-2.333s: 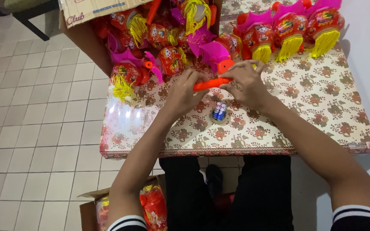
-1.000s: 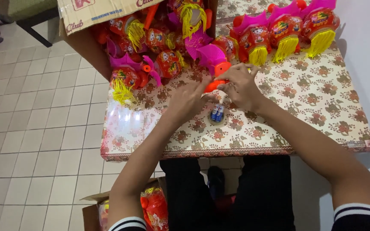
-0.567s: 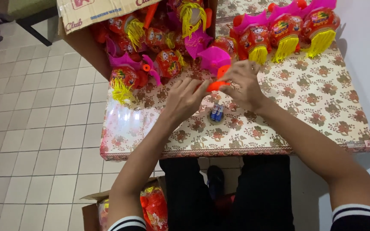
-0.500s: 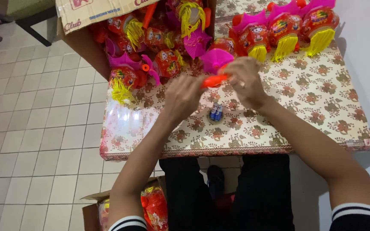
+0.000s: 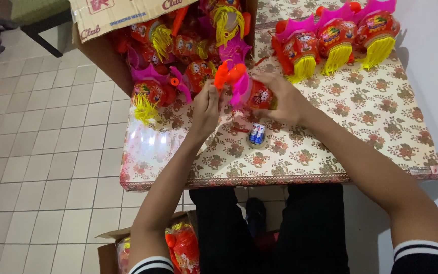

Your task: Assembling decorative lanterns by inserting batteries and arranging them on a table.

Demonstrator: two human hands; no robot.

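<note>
Upper centre | left hand (image 5: 206, 104) pinching orange handle (image 5: 227, 73) | right hand (image 5: 280, 99) gripping lantern (image 5: 257, 95) | batteries (image 5: 257, 134) lying below

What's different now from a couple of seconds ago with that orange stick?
Both hands, left hand and right hand, have carried the orange plastic stick away from the person, onto a red round toy lantern now held by the right. The small blue-and-white batteries and the floral-patterned table stayed put.

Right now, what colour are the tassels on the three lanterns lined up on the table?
Yellow tassels, hanging below red lanterns; the head view shows them.
</note>
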